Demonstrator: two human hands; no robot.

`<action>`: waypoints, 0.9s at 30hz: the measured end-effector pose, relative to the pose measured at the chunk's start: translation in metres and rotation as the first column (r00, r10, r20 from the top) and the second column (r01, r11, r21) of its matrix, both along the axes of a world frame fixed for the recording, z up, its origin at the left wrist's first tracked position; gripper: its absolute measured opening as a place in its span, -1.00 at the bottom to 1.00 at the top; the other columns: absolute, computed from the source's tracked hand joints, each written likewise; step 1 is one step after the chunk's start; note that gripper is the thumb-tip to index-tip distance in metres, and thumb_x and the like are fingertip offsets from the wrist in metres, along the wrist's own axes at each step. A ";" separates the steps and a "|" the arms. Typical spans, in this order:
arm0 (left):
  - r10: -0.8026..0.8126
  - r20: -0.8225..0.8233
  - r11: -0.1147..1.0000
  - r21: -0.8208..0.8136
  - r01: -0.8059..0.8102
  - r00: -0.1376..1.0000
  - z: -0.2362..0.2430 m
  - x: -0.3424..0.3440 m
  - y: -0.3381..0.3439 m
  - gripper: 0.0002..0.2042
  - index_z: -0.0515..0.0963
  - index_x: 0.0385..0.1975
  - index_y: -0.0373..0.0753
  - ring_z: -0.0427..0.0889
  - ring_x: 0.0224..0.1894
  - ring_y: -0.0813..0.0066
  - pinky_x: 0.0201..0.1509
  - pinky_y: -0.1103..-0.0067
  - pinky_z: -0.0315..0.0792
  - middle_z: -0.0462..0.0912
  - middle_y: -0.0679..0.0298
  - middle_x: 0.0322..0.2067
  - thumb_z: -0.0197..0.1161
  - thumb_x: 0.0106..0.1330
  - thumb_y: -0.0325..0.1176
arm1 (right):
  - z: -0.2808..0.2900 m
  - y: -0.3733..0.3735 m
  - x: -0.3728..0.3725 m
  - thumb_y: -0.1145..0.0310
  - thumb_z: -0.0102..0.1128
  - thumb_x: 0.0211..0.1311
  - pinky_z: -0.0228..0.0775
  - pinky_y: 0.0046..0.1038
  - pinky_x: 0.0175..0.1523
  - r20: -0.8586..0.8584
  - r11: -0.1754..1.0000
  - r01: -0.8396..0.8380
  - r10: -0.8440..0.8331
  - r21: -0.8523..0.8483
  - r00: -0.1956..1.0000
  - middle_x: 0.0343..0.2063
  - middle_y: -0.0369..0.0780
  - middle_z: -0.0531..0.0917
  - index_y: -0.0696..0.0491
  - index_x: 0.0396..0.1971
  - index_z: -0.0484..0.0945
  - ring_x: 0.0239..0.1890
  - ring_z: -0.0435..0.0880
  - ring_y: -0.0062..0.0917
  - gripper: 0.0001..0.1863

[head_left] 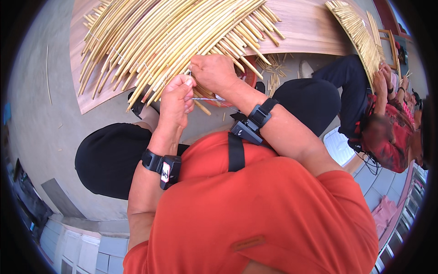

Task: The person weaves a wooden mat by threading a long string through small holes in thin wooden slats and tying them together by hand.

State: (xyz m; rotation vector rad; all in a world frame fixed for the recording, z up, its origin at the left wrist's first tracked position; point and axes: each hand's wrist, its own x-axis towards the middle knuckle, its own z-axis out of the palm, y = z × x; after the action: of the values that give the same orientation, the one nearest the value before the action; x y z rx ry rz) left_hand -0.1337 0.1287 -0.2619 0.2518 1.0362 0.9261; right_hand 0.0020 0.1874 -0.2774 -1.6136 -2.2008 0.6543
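Note:
A mat of pale yellow reed stalks (150,41), tied with rows of thin thread, lies on the wooden tabletop (305,27). At the mat's near edge my two hands are close together. My left hand (174,100) is closed in a pinch on a thin string (209,99); a twisted length of it leaves the fist and runs right, passing under my right forearm. Beside it, against the stalk ends, my right hand (215,73) is closed too, with a bit of white thread between its fingertips and my left thumb. Its fingertips are partly hidden.
A reddish basket (250,73) stands under the table edge, with loose stalk pieces (273,68) on the floor nearby. To the right, another person (383,132) holds a second reed mat (358,34). A white stool (340,145) is behind my right knee.

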 end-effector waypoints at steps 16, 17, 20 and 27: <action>-0.030 -0.150 0.992 -0.124 0.011 0.988 0.010 -0.006 -0.008 -0.83 0.47 -0.18 -0.24 0.10 -0.79 0.72 -0.75 0.74 0.02 0.23 0.49 -0.72 0.05 0.35 -0.32 | 0.086 -0.102 0.102 0.15 0.04 0.22 0.39 -0.20 -0.08 -0.145 0.670 -0.469 0.480 -0.575 0.865 -0.33 -0.03 0.63 0.11 -0.15 0.50 -0.18 0.58 -0.12 -0.64; -0.039 -0.156 0.993 -0.117 0.020 0.987 0.010 -0.006 -0.009 -0.83 0.47 -0.18 -0.24 0.10 -0.79 0.72 -0.75 0.74 0.02 0.23 0.49 -0.72 0.05 0.35 -0.32 | 0.089 -0.110 0.111 0.17 0.06 0.21 0.38 -0.21 -0.06 -0.184 0.588 -0.495 0.508 -0.640 0.842 -0.31 -0.03 0.63 0.12 -0.11 0.48 -0.16 0.57 -0.13 -0.63; -0.031 -0.198 0.992 -0.124 0.007 0.980 0.013 -0.003 -0.010 -0.84 0.48 -0.19 -0.23 0.14 -0.76 0.68 -0.71 0.70 0.06 0.26 0.48 -0.71 0.05 0.33 -0.34 | 0.107 -0.121 0.134 0.17 0.05 0.22 0.38 -0.21 -0.06 -0.125 0.619 -0.448 0.493 -0.645 0.861 -0.34 -0.04 0.63 0.11 -0.09 0.46 -0.17 0.57 -0.13 -0.63; -0.107 -0.325 0.989 -0.130 0.068 0.939 0.031 0.011 -0.024 -0.90 0.45 -0.28 -0.19 0.17 -0.74 0.68 -0.68 0.70 0.07 0.29 0.48 -0.70 0.13 0.26 -0.35 | 0.107 -0.143 0.157 0.20 0.01 0.26 0.38 -0.18 -0.09 -0.187 0.715 -0.486 0.459 -0.502 0.869 -0.38 -0.04 0.62 0.14 -0.14 0.47 -0.20 0.57 -0.11 -0.67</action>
State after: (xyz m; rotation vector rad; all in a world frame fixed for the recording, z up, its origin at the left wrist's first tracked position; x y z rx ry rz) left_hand -0.1225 0.1044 -0.2314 0.3622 1.3747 0.7529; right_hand 0.1594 0.0444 -0.1707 -1.1897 -2.5599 1.5644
